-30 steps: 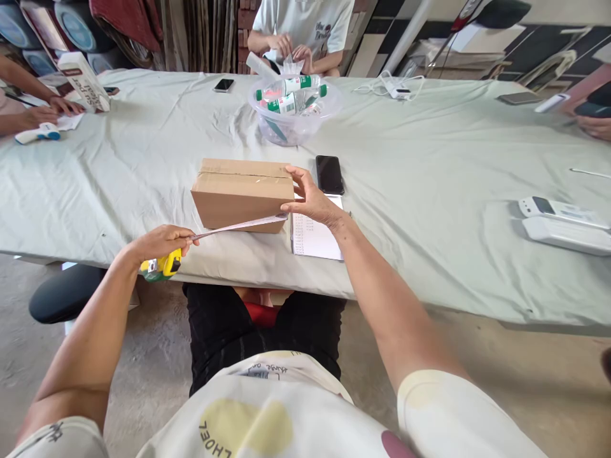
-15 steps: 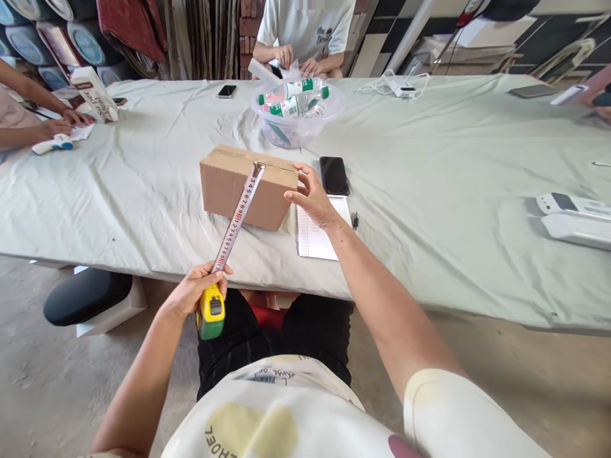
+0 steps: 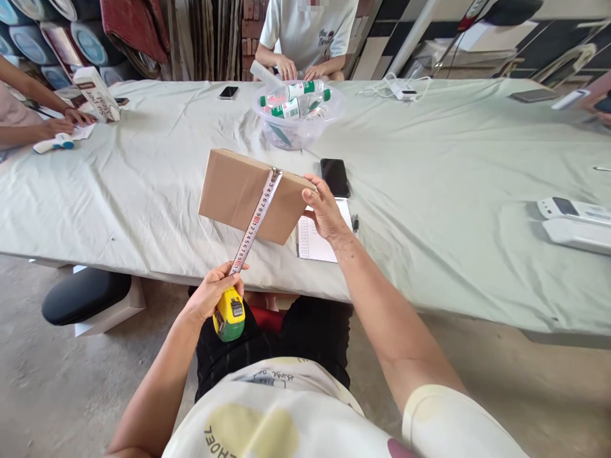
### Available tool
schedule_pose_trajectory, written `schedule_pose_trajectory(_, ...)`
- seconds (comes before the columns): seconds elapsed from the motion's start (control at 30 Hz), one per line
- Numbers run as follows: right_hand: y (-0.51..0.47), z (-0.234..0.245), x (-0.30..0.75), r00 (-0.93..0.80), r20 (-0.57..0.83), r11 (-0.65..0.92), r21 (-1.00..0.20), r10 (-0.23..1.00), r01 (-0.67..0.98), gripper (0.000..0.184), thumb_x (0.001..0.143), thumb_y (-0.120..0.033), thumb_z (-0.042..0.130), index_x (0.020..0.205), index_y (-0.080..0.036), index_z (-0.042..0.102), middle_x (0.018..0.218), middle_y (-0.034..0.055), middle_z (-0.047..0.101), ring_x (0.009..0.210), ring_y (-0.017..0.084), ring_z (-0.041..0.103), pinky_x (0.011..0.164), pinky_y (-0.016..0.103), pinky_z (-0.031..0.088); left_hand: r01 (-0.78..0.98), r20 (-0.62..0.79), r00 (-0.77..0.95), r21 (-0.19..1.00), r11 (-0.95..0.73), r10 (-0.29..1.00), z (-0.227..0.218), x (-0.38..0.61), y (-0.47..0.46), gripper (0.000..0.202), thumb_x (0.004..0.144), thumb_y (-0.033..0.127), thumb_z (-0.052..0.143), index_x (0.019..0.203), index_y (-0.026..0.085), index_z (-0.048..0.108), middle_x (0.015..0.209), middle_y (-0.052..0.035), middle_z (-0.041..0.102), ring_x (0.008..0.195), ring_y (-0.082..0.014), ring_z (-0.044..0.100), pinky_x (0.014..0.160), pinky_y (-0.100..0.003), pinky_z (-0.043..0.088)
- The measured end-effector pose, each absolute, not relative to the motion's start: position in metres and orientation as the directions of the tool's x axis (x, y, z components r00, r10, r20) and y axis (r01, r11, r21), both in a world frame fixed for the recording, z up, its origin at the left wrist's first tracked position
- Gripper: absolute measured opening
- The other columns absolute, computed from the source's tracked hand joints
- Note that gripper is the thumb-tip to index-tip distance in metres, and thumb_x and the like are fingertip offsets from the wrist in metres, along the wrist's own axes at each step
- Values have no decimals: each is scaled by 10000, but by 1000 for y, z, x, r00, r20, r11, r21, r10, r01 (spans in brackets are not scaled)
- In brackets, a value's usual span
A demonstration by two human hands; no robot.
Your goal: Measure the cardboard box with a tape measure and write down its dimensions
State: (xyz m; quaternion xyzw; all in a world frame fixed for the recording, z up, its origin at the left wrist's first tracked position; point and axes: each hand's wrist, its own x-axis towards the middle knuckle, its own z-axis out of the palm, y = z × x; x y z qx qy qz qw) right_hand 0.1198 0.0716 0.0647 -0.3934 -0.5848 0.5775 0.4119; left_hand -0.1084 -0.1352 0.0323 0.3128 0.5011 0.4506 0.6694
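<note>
A brown cardboard box (image 3: 233,187) is tilted on the cloth-covered table, its broad side facing me. My right hand (image 3: 327,207) grips the box's right end, thumb on the near side and fingers behind. My left hand (image 3: 217,289) is closed around a yellow and green tape measure (image 3: 231,318) just off the table's front edge. The metal blade (image 3: 255,222) runs from it up across the box's face, with its end hook at the box's top edge. A sheet of paper with writing (image 3: 324,242) lies partly behind my right hand.
A black phone (image 3: 335,177) lies beyond the paper, and a pen (image 3: 355,222) beside it. A clear basin (image 3: 334,114) holds several plastic bottles. One person sits opposite, others at both sides. A white device (image 3: 577,219) rests at right; a black-topped stool (image 3: 88,296) stands at left.
The box has tipped so more of its broad side faces me, and its right end has moved right and nearer. My left hand and the tape measure have shifted right.
</note>
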Motion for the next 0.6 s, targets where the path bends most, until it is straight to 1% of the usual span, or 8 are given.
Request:
schedule_pose_trajectory(0.07,71,66,121,-327,3,-7,-1000,945,-30,891,617,-805,715,1330,-341,451,1311,53,632,1281,312,567,994,504,559,-278,-398,83,871,405,913,32,-107,-136,404,800,440,754,1095,179,663,642,-8,639,543,-128,563,537,-230,421)
schedule_pose_trajectory(0.13,71,66,122,-330,-18,-28,-999,944,-25,877,621,-814,705,1316,-339,461,1324,51,619,1285,313,564,979,499,569,-257,-397,68,879,401,915,32,-106,-136,405,792,452,757,1068,169,670,643,-10,640,529,-118,547,526,-222,415)
schedule_pose_trajectory(0.27,71,62,123,-385,-14,-10,-1000,923,13,787,705,-869,574,1310,-378,466,1364,31,586,1263,305,577,943,498,579,-220,-384,27,898,380,923,35,-104,-131,418,778,451,759,1064,159,671,644,-9,641,496,-99,510,487,-206,395)
schedule_pose_trajectory(0.33,72,60,123,-397,-13,-8,-1000,918,13,767,721,-889,530,1305,-396,473,1368,28,585,1251,307,585,935,504,577,-228,-386,26,896,381,922,35,-102,-129,424,771,455,762,1060,159,670,639,-7,636,493,-101,512,484,-207,404)
schedule_pose_trajectory(0.47,74,59,122,-394,-17,-18,-1000,919,1,778,712,-910,511,1309,-413,478,1362,28,594,1251,321,585,931,518,573,-250,-384,38,890,381,923,35,-101,-126,426,770,463,761,1054,159,672,644,-7,632,501,-107,529,489,-213,418)
schedule_pose_trajectory(0.6,78,58,120,-377,10,21,-999,926,26,806,724,-902,507,1372,-429,432,1374,27,590,1270,326,577,943,528,569,-246,-384,43,891,382,923,34,-102,-127,389,781,445,753,1032,158,680,642,-9,635,499,-103,525,492,-210,409)
